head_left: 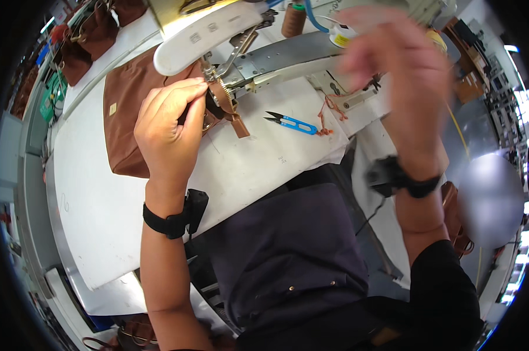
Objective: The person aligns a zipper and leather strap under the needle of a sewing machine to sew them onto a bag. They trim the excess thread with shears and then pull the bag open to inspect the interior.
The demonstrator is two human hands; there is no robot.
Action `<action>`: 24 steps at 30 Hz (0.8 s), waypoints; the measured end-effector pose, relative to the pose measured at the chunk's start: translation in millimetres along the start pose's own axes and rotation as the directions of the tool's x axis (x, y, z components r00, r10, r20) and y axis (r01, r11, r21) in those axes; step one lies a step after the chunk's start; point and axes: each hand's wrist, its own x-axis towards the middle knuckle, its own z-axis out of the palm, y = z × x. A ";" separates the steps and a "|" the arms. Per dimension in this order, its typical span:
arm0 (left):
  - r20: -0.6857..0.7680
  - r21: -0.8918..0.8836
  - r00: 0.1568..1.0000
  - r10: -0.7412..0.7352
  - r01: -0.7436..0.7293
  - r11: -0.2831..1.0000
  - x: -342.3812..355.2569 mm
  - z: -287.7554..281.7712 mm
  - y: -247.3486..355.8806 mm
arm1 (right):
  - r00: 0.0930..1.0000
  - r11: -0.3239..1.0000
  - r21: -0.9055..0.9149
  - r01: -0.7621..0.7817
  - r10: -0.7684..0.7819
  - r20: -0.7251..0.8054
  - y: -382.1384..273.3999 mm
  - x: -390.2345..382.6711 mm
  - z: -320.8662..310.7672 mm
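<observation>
My left hand (169,128) is closed, thumb and fingers pinched beside the needle end of a sewing machine (293,55). It grips a brown leather strap (222,96), part of which lies under the machine's toothed wheel; the exact grip is partly hidden by the fingers. A brown bag (124,126) with the same leather tone spreads on the white table behind and left of this hand. Raised over the machine's right end, my right hand (402,76) is smeared by motion, so its fingers do not show clearly. Blue-handled thread snips (299,124) lie on the table between the two hands.
Orange thread scraps (331,111) lie right of the snips. A brown thread spool (293,21) stands behind the machine arm. A white elongated cover (203,38) overhangs the needle area. More brown bags (94,32) sit at the far left, beyond the white table (94,234).
</observation>
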 end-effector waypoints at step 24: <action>-0.061 0.008 0.996 -0.060 0.061 0.998 -6.2 0.3 -3.5 | 0.952 0.836 -0.485 -0.255 0.131 -0.275 138.7 221.0 -336.9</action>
